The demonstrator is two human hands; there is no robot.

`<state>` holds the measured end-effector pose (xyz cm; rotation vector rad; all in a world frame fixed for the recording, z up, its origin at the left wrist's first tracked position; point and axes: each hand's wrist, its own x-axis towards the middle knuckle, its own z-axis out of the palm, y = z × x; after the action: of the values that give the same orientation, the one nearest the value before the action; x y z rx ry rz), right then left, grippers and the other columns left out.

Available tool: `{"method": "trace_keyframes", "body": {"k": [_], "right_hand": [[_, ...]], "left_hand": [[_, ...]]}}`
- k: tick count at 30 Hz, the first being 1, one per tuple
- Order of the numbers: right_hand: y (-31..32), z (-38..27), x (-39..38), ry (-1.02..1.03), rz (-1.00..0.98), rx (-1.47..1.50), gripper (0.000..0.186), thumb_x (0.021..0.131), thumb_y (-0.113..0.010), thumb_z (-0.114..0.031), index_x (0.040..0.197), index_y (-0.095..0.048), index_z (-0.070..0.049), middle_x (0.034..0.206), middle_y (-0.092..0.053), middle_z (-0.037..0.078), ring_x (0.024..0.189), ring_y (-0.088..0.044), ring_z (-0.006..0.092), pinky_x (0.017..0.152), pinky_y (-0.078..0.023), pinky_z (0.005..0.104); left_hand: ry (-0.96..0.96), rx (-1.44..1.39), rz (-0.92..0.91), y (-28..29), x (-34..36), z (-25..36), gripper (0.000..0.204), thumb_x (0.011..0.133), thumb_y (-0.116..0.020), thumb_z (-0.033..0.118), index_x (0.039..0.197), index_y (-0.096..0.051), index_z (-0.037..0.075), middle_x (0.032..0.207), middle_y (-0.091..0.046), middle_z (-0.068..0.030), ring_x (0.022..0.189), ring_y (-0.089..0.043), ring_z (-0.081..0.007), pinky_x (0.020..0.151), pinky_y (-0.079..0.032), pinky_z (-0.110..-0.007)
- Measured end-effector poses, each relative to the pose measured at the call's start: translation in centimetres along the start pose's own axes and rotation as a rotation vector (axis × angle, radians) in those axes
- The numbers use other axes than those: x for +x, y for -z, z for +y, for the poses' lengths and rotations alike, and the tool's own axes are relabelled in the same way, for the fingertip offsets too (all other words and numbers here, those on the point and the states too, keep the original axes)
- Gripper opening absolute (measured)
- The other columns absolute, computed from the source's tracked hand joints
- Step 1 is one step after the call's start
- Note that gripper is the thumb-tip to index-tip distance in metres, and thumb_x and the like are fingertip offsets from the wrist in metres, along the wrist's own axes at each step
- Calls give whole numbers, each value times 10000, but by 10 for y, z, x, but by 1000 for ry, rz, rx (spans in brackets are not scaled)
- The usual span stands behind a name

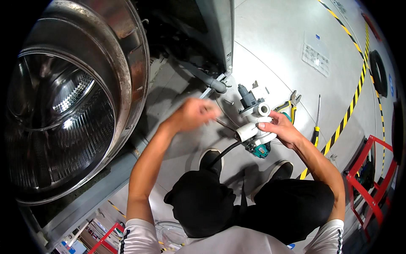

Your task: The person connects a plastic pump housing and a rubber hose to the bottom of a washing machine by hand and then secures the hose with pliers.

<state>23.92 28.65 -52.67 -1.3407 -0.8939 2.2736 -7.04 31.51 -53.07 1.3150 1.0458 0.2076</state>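
A: ok so what's closest to the camera?
B: Black-clad knees (292,205), person's crouched down. Just past them is the right hand (284,130), thumb and fingers pinched on a white plastic housing (248,132). That's held out in front of the knees, above the floor.
A: and the other one?
B: Left hand (198,114) is off to the housing's left, not touching it. Fingers look curled but it's all motion blur, so can't tell if it's gripping anything. A thin dark rod (226,125) shows between it and the housing.
A: anything else around there?
B: Black hose (228,152) curving toward the housing, teal thing (261,150) mostly tucked beneath, grey cylindrical part (248,96) just beyond.
A: farther out?
B: Yellow-and-black pliers (292,101) on the floor near the right hand, then a screwdriver (316,132) right of those. Big steel drum (120,80) fills the left side. Way out there's a clear compartment case (316,59), striped tape (358,86) and a black ring (378,73) by the edge.
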Motion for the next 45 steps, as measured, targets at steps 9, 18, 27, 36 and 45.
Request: {"method": "trace_keyframes", "body": {"k": [9,18,27,36,45], "right_hand": [[3,-4,-2,-2,93,46,544,799,-722,-209,1253,-504,-3,1117,-616,91,1022,-570,146,926,-416,286],[6,8,4,-31,79,-66,697,760,-756,-281,1314,-459,19,1098,-620,79,948,-557,113,911,-395,261],[2,9,3,-16,33,-99,665,773,-750,-259,1328,-470,-24,1086,-619,33,892,-534,84,881,-408,251],[2,7,1,-22,2,-87,554,788,-727,-194,1265,-501,-24,1123,-606,56,1003,-553,119,931,-414,284],[0,8,0,-54,-20,-101,680,783,-737,-204,1365,-425,-42,1101,-610,40,958,-554,101,898,-426,255]], "left_hand": [[-220,866,451,41,61,-28,330,794,-559,19,1113,-573,99,1171,-562,-74,1048,-550,-349,856,-474,-414],[-440,666,723,58,5,-64,374,659,-499,-125,980,-567,55,1118,-581,-85,1006,-573,-325,803,-474,-376],[-277,780,616,69,-35,-102,435,633,-526,-173,994,-573,65,1206,-559,-60,1065,-557,-315,827,-479,-381],[-130,828,355,103,-52,-138,540,664,-442,-192,1140,-572,25,1326,-499,-71,1197,-492,-292,967,-422,-343],[-22,1236,456,67,-7,-87,330,826,-523,31,1148,-590,54,1235,-552,-128,1147,-497,-335,983,-386,-398]]}}
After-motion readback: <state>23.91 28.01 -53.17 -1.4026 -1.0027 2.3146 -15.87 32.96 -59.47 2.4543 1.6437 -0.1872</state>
